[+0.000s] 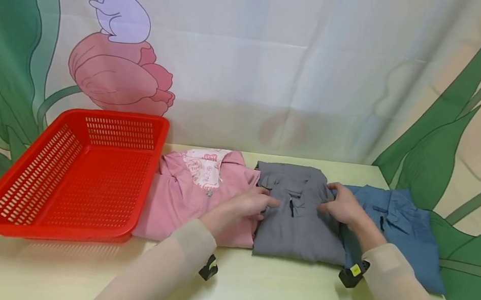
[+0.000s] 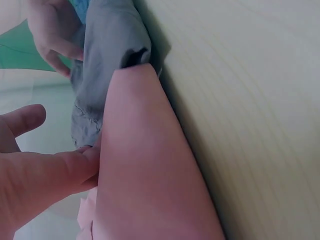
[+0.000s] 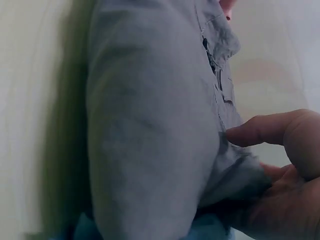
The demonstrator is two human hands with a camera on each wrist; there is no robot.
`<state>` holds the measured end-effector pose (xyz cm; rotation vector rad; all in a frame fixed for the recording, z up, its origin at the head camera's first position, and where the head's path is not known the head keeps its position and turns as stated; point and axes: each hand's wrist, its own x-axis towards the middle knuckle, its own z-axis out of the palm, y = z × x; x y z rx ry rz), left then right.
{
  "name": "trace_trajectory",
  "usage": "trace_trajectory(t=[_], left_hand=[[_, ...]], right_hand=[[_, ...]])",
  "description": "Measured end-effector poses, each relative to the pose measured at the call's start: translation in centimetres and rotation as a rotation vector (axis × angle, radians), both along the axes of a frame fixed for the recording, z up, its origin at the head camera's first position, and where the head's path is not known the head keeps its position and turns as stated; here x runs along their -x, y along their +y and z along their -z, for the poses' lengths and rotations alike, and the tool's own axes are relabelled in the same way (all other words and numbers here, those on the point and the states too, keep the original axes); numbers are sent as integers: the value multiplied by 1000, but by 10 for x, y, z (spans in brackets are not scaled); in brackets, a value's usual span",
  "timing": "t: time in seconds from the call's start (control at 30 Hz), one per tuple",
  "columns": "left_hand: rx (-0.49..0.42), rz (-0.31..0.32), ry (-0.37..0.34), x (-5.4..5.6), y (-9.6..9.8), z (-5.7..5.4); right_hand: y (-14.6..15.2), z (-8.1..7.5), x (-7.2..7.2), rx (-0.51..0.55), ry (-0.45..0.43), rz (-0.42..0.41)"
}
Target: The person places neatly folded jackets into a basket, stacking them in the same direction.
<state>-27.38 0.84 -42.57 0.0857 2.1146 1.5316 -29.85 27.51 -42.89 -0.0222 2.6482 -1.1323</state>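
Observation:
A folded grey shirt (image 1: 302,235) with a small dark strip at its neck lies between both hands. At its left side, my left hand (image 1: 251,203) has its fingers tucked between it and a folded pink shirt (image 1: 171,212); in the left wrist view the thumb (image 2: 30,120) stands apart from the cloth. Opposite, my right hand (image 1: 343,204) pinches the grey shirt's right edge, thumb (image 3: 250,131) on top and fingers beneath, partly hidden. A folded blue shirt (image 1: 416,246) lies under and beyond the right hand.
An upright red plastic basket (image 1: 150,183) with perforated walls stands at the left, right beside the pink shirt. The pale tabletop (image 1: 275,298) runs along the front. Behind it hangs a printed curtain (image 1: 242,68).

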Motion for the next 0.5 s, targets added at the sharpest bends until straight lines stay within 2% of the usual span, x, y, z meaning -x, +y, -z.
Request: trace_trajectory(t=[0.17,0.27,0.4,0.5], left_hand=[[-67,-34,-26,4,-4,1],[-99,-53,-34,5,-4,3],[-106,-77,15,5,-1,4],[-109,-94,58,1,4,1]], right_hand=[[0,2,-3,12,54,-29],[3,0,-7,32,63,-11],[12,-6,-12,63,77,33],[20,-13,-15,58,78,52]])
